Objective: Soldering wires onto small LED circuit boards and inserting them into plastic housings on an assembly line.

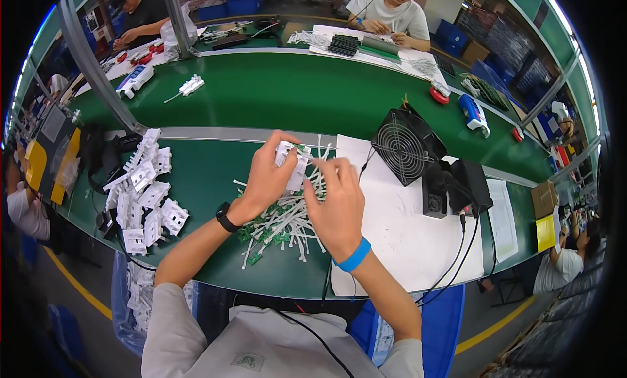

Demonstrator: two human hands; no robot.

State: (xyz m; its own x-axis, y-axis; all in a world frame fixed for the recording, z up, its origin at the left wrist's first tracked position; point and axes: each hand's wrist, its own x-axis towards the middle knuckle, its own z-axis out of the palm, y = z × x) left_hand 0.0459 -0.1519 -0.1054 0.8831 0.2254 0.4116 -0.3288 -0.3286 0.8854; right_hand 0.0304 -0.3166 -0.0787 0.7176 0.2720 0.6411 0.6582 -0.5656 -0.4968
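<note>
Housings (154, 195): white, piled on the bench (208, 175)
Left hand (268, 175): fingers grasping one white housing (297, 177) above the cables (287, 222)
Right hand (338, 205): just beside it; blurred, cannot tell whether fingers grip anything
Fan (396, 148): black, right of both hands

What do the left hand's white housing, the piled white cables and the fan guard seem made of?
White housing: probably rigid plastic, matte, with squared edges. White cables: likely plastic-sheathed, smooth, bending in gentle curves. Fan guard: apparently metal, silvery, thin wire rings.

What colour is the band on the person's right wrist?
The wristband is blue; it shows best in the head view.
</note>
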